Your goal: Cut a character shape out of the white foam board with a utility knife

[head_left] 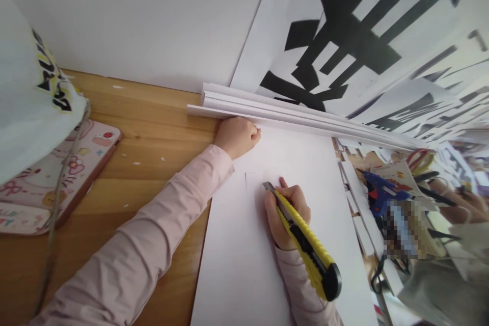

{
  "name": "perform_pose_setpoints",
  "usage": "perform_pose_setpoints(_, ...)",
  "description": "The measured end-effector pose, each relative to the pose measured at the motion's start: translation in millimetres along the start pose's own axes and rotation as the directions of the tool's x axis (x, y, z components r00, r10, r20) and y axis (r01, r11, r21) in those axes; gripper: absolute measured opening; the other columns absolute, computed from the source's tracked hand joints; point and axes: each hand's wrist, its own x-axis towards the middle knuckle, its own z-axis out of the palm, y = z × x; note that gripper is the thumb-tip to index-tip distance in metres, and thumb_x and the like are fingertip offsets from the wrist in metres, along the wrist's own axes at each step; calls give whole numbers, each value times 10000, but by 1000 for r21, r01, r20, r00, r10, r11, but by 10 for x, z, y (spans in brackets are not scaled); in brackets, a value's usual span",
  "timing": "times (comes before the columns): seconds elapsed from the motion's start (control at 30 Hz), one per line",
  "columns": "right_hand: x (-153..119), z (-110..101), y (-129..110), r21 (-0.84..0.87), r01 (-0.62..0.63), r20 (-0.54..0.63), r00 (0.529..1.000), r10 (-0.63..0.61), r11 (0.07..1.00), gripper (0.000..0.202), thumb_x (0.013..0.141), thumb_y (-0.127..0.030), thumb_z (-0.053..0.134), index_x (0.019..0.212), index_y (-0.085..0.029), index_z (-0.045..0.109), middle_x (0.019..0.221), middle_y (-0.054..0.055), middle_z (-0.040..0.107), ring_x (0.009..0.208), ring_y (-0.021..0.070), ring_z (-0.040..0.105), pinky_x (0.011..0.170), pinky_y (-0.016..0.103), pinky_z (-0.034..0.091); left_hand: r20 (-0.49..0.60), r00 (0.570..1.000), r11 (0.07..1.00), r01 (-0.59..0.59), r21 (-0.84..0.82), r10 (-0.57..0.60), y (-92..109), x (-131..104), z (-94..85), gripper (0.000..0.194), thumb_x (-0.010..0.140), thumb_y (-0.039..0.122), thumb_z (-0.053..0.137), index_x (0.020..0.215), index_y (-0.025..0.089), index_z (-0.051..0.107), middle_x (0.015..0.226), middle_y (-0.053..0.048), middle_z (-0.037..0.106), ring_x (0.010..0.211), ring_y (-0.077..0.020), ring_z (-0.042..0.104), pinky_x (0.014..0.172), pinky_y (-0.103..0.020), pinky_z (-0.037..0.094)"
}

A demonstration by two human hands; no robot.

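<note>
A yellow and black utility knife [303, 237] is gripped in my right hand [286, 214], its blade end pointing up and left just above a white board [237, 265]. A short thin line shows on the board left of the blade. My left hand [239, 137] is closed in a fist at the board's far end, against a long white strip [290, 125]. Its fingertips are curled under, so I cannot tell whether it pinches anything. Both forearms wear pale pink sleeves.
More white strips [237, 98] lie stacked along the wall. Sheets with black lettering [344, 35] stand behind them. At left, a patterned pink case [84, 163] lies beside a white bag [30, 97] and a cable. A blue glue gun [385, 191] and clutter sit at right, near another person's arm.
</note>
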Motion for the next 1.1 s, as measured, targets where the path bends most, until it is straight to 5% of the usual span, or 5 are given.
perform_pose_setpoints(0.33,-167,-80,-53,1,2,4,1000,-2,1000,166,802,-208,686,756,-242,530,462,-130,455,423,114,569,905,398,597,-18,1000,1000,12,11,-12,3,-7,-11,419,960,339,460,724,159,756,863,-86,768,790,-215,666,633,-322,395)
perform_pose_setpoints(0.47,-266,-84,-53,-31,-60,-15,998,60,998,160,820,-253,686,763,-234,538,533,-73,580,745,215,764,854,361,616,-15,1000,1000,-1,5,1,-9,-5,-5,413,964,316,451,723,164,749,919,-77,774,805,-206,659,626,-317,381)
perform_pose_setpoints(0.63,-379,-92,-44,-34,-119,-37,992,118,992,136,843,-283,689,796,-235,571,700,12,719,1132,295,710,738,282,627,-26,1000,1000,-8,-5,8,-22,4,21,424,966,304,451,660,170,713,935,-60,780,806,-202,662,607,-321,347)
perform_pose_setpoints(0.9,-457,-118,-81,6,-122,-12,992,122,993,122,837,-268,695,798,-230,585,640,-11,677,1073,292,736,904,365,612,-47,999,999,-3,-32,1,-26,2,40,446,955,292,474,549,167,608,885,-47,775,785,-188,646,583,-323,295)
perform_pose_setpoints(1.1,-366,-62,-235,258,-138,-289,934,212,956,144,861,-266,698,823,-214,569,496,-97,537,715,202,752,945,460,572,-78,997,997,-22,-69,16,-34,4,28,472,982,353,431,575,179,597,742,-57,709,698,-189,590,600,-324,342)
